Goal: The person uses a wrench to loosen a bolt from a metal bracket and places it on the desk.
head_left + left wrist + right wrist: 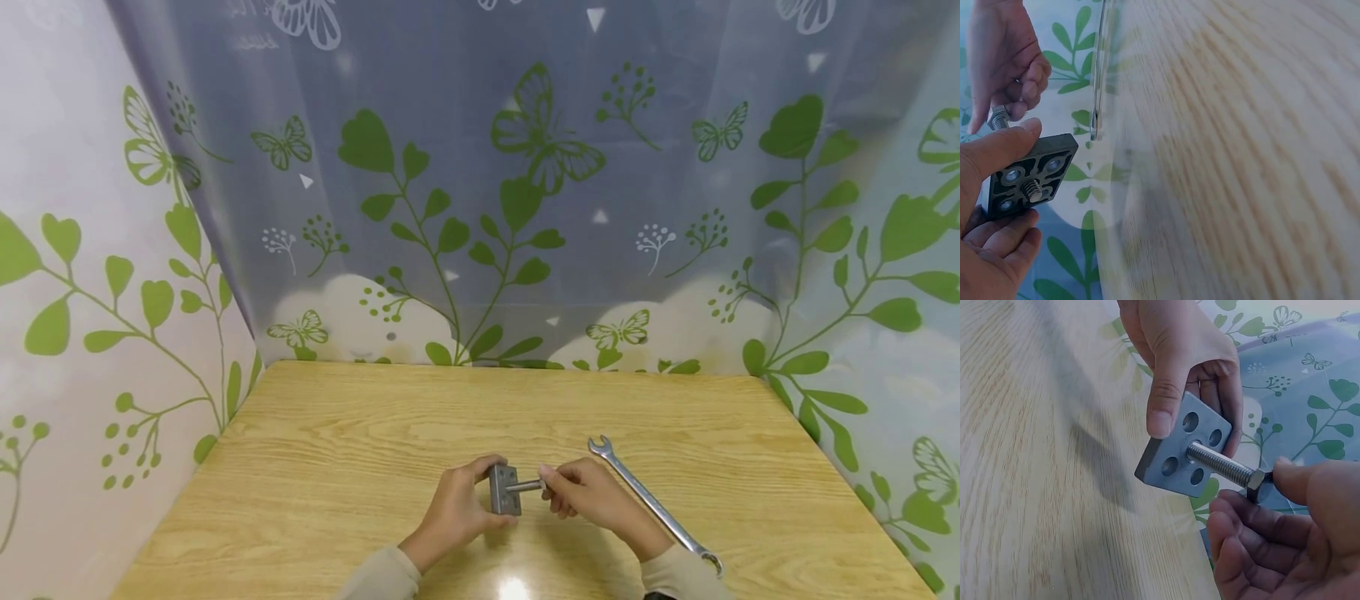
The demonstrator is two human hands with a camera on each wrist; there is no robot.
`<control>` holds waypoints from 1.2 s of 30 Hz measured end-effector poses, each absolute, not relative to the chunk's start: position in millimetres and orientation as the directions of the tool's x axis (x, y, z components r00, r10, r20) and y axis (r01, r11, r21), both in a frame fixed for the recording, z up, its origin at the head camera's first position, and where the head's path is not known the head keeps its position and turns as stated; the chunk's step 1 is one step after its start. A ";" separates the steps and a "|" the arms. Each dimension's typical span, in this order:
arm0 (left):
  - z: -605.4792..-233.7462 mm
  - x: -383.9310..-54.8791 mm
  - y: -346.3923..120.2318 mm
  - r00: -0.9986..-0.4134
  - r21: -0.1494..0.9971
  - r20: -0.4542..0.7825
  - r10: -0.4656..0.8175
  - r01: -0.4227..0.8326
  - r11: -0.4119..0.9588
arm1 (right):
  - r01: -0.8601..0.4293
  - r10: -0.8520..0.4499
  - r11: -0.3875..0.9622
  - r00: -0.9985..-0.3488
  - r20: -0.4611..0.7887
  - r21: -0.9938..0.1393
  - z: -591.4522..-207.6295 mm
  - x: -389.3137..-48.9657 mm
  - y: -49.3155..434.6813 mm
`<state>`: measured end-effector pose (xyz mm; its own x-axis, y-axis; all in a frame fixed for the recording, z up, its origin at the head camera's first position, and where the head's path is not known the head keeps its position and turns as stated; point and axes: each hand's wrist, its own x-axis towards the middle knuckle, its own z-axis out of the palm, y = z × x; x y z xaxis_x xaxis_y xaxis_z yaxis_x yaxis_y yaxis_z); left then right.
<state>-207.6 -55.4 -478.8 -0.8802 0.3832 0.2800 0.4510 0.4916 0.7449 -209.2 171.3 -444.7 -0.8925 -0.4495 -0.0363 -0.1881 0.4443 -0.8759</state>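
My left hand [459, 507] grips a square grey metal plate [1179, 469] by its edges, thumb on one side and fingers on the other. Several round holes surround the plate's centre. Through that centre runs a threaded hex bolt [1222, 464], whose threaded tip pokes out of the ribbed back face in the left wrist view. Most of the bolt's length stands out on the other side. At its hex head, my right hand [588, 496] pinches between thumb and fingers. Both hands hold the pieces above the wooden table.
A long combination wrench [652, 500] lies slantwise on the wooden table [360, 417], just right of my right hand, its open end away from me. Curtains [465, 250] printed with leaves and butterflies enclose the table at the back and both sides.
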 end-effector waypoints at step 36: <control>-480.1 -209.6 -57.3 -0.875 0.746 0.291 0.388 0.461 0.480 | -0.227 -0.456 0.450 -0.890 -0.004 -0.864 -443.4 -207.9 168.9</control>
<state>-209.6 -57.3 -480.1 -0.8746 0.3880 0.2907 0.4610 0.4800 0.7464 -207.9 168.9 -443.4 -0.8898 -0.4564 -0.0043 -0.2267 0.4501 -0.8637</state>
